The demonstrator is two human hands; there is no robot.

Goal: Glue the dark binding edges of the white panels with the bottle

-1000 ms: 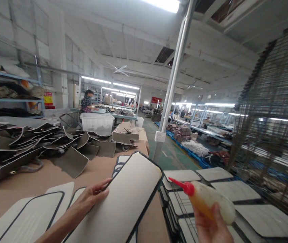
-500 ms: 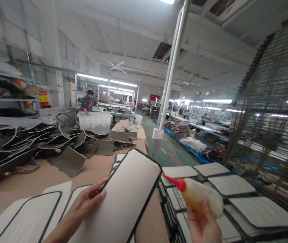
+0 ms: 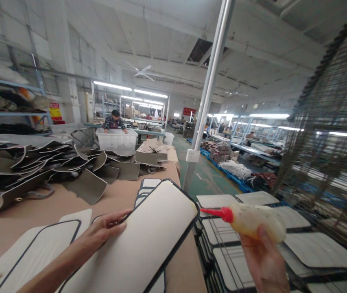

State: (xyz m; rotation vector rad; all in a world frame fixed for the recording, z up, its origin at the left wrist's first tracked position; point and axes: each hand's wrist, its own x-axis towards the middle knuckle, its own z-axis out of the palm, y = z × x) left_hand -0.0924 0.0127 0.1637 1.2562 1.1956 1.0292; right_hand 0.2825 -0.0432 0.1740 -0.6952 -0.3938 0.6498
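Observation:
My left hand [image 3: 109, 228] grips the left edge of a cream-coloured panel [image 3: 142, 240] with a dark border and rounded corners, held tilted above the table. My right hand [image 3: 265, 252] is wrapped round a squeeze bottle [image 3: 255, 221] of yellowish liquid with a red nozzle. The bottle lies nearly level, its tip close to the panel's upper right corner; whether it touches I cannot tell. A yellowish smear shows along that corner. More panels like it [image 3: 36, 252] lie on the table [image 3: 121, 195] at the left, partly behind my left forearm.
Dark curved pieces with light edges [image 3: 88, 185] are heaped on the table's far left. Racks of panels [image 3: 231, 234] stand at the right, beside a wire rack [image 3: 328, 110]. A metal post [image 3: 206, 89] rises beyond the table. A co-worker [image 3: 115, 122] leans over a white bin [image 3: 116, 140].
My right hand and the bottle have shifted right, and the bottle is more level. The panel has moved slightly right in view. The co-worker bends lower over the bin.

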